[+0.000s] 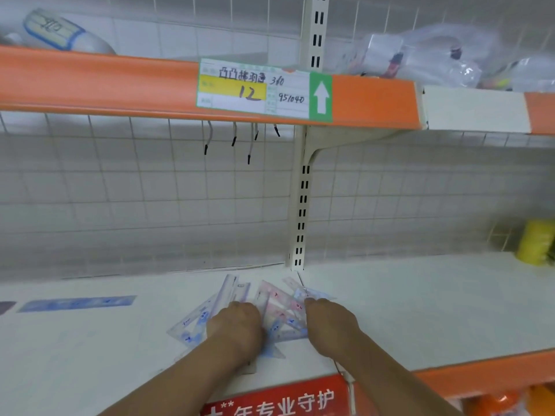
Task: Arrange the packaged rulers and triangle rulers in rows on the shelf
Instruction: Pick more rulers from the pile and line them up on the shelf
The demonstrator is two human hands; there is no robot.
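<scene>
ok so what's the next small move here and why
Probably slide the pink triangle pack off the heap and lay it flat by itself. The left hand and right hand rest on that heap, whose pieces overlap at crossed angles on the shelf; only the blue ruler lies apart.

**Hands over a blurred pile, things clipped at the edges**

The left hand (pixel 237 325) and right hand (pixel 330 322) cover the middle of the loose pile of clear plastic triangle rulers with blue and pink print (pixel 279 306). Their fingertips are mostly out of sight, so neither grip can be read. The packets blur together, and their number and markings cannot be told. A long blue flat strip (pixel 76 303) at the left of the white shelf board (pixel 420 310) is smeared. A dark patch (pixel 6 307) is cut by the left edge, a yellow rounded thing (pixel 537 241) by the right, and a red sign with white characters (pixel 276 397) by the bottom.
</scene>
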